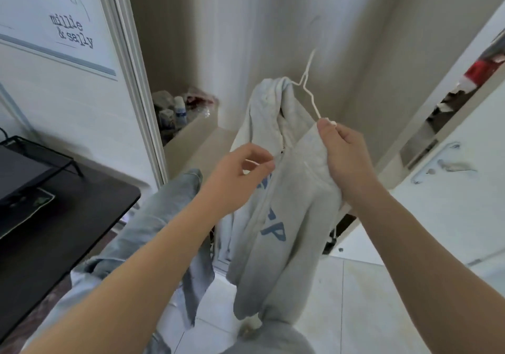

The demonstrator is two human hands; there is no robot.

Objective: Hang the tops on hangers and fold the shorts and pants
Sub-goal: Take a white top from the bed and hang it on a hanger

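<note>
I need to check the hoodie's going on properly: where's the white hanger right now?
Head view, centre-right: the white hanger pokes up from the grey hoodie, its end pinched by the right hand.

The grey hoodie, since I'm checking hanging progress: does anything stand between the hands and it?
Nothing visible does. The right hand grips the grey hoodie at a shoulder together with the white hanger end; the left hand pinches at its front.
</note>
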